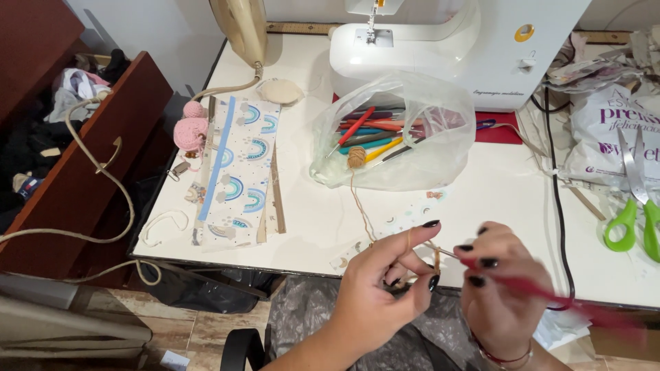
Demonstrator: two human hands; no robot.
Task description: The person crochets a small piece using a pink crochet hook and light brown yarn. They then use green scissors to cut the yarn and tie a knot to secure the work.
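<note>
Where the white table (495,199) meets the wall at 12 o'clock, a white sewing machine (447,48) stands, with a beige iron (240,27) beside it at 11 and its cord (103,185) trailing off the edge toward the floor. A red-brown drawer (89,151) hangs open at 9 o'clock, stuffed with clothes. On the table lie a rainbow-print cloth (240,172), a pink crochet piece (190,130) just beside it, and — near the centre — a clear bag (405,137) of hooks and pens. Green-handled scissors (636,206) rest at 3 o'clock on a printed plastic bag (619,130); a black cable (558,206) runs down the table there.

At 6 o'clock the left hand (385,282) pinches tan yarn (361,206) between thumb and fingers, index finger stretched out. The strand rises to a small ball (356,157) at the bag's mouth. The right hand (498,288) is closed on a red crochet hook (522,285), blurred — its tip sits in the yarn between the hands.
</note>
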